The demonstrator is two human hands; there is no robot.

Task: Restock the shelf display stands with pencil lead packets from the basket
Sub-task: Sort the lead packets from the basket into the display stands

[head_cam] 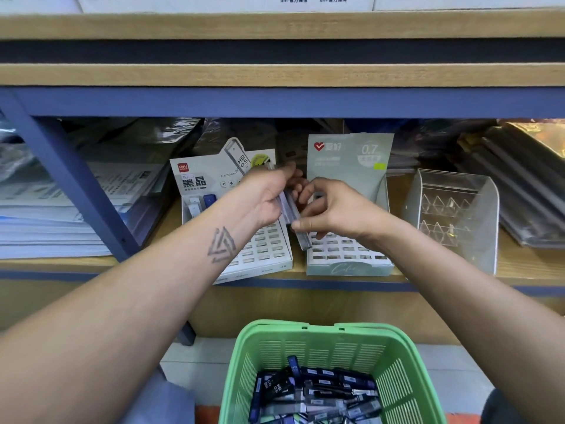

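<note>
We note right hand (333,209) pinching one packet (301,237), long axis tilted down toward green stand (348,264); left hand (272,194) grips the spare packets (286,203).

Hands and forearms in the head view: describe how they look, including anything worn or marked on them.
Both hands, the left hand and the right hand, are bare: no gloves, rings, watch or bracelets show. Both forearms are bare too, with no sleeves in view. The left forearm carries a dark tattoo near the wrist, made of interlocking triangle outlines. No such mark shows on the right forearm.
</note>
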